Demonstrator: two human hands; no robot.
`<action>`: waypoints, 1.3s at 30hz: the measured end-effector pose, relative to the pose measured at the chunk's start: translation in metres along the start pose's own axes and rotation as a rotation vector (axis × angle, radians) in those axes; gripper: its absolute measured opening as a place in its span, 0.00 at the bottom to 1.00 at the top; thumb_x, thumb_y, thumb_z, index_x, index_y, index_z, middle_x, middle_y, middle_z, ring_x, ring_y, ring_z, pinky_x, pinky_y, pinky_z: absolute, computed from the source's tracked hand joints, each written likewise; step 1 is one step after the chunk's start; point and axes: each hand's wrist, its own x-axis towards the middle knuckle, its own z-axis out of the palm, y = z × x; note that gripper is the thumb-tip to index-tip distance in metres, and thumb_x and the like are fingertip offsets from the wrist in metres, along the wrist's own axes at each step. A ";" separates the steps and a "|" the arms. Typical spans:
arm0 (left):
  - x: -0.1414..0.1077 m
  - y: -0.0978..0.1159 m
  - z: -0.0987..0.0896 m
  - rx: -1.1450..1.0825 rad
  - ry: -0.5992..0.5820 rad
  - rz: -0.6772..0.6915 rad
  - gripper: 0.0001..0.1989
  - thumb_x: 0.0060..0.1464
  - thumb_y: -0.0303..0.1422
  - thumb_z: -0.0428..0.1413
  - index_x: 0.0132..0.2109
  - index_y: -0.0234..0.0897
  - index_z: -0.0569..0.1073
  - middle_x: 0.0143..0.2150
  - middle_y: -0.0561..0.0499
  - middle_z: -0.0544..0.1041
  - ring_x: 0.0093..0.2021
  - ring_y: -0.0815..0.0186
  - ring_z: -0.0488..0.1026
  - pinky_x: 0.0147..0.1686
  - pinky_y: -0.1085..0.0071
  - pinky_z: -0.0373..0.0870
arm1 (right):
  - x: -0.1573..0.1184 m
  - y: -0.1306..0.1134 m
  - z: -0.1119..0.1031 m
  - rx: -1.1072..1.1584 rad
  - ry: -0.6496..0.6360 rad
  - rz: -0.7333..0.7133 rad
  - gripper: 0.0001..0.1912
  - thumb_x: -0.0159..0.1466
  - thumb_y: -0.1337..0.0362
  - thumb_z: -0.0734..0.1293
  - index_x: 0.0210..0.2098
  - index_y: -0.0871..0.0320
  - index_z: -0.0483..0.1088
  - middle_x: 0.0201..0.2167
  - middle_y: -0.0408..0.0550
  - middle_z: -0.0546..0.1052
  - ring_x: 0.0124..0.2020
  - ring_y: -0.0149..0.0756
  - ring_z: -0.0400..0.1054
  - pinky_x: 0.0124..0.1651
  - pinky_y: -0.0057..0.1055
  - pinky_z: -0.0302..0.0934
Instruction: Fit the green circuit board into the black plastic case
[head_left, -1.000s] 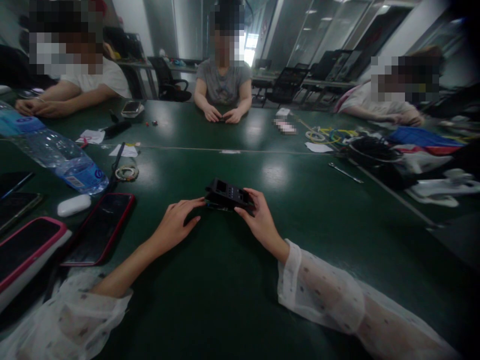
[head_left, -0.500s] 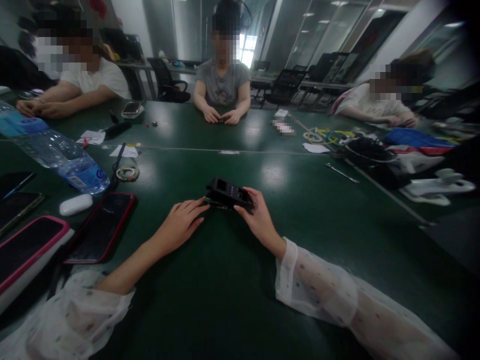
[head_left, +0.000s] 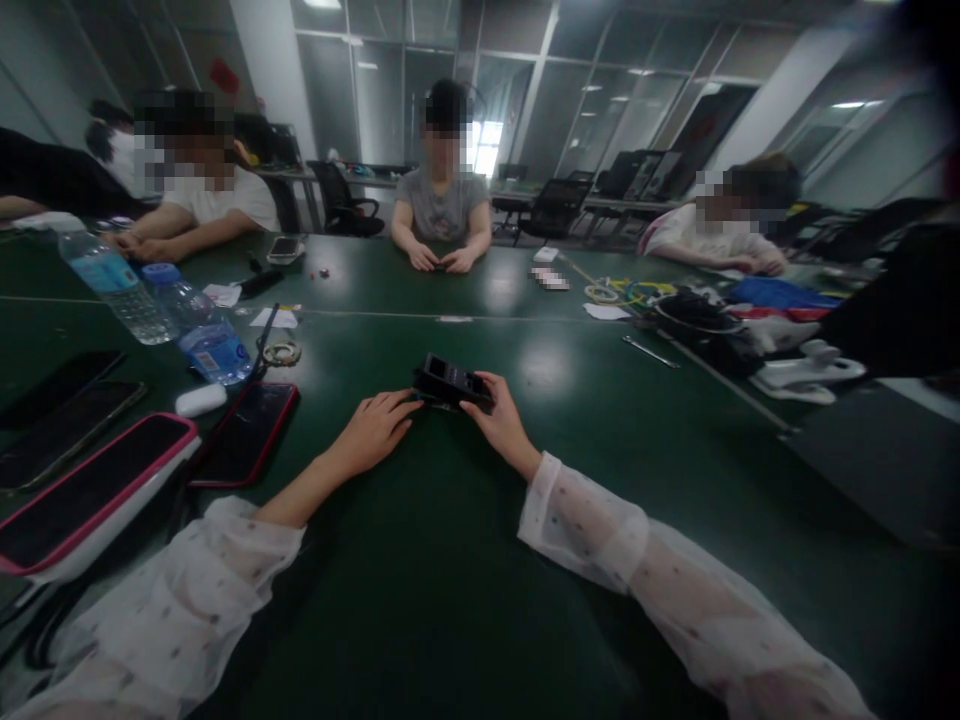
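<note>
Black box (head_left: 455,381): centre of frame
Right hand (head_left: 501,415): pinching its right end
Left hand (head_left: 375,430): loosely spread, fingertips at its left end
Change: view lifted; hold unchanged, work seemingly no further

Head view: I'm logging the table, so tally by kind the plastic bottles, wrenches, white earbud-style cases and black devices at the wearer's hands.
Plastic bottles: 2
Wrench: 1
White earbud-style case: 1
Black device: 1
Total: 5
</note>
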 end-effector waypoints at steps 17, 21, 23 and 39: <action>-0.026 0.017 0.000 0.030 0.123 -0.023 0.19 0.62 0.31 0.47 0.58 0.45 0.68 0.58 0.45 0.68 0.58 0.56 0.64 0.54 0.57 0.60 | -0.026 -0.015 -0.035 -0.232 0.307 -0.220 0.30 0.57 0.57 0.69 0.54 0.58 0.56 0.50 0.55 0.68 0.50 0.43 0.67 0.56 0.44 0.61; -0.037 0.027 -0.003 0.013 0.126 -0.033 0.18 0.61 0.31 0.48 0.57 0.44 0.68 0.58 0.45 0.68 0.57 0.55 0.65 0.54 0.56 0.61 | -0.031 -0.007 -0.060 -0.331 0.392 -0.183 0.29 0.57 0.61 0.67 0.54 0.61 0.56 0.49 0.57 0.70 0.49 0.44 0.68 0.55 0.44 0.62; -0.041 0.031 -0.004 -0.002 0.141 -0.045 0.16 0.61 0.32 0.49 0.55 0.42 0.69 0.56 0.45 0.69 0.57 0.55 0.65 0.54 0.55 0.62 | -0.031 -0.003 -0.068 -0.365 0.432 -0.163 0.28 0.56 0.63 0.67 0.54 0.62 0.57 0.48 0.58 0.70 0.48 0.45 0.68 0.54 0.45 0.62; 0.001 -0.009 0.028 -0.560 0.245 -0.294 0.26 0.50 0.40 0.62 0.54 0.38 0.68 0.53 0.43 0.75 0.54 0.54 0.71 0.56 0.54 0.63 | -0.021 0.028 -0.070 -0.494 0.273 -0.039 0.28 0.53 0.67 0.69 0.53 0.62 0.60 0.48 0.59 0.71 0.50 0.49 0.66 0.56 0.49 0.58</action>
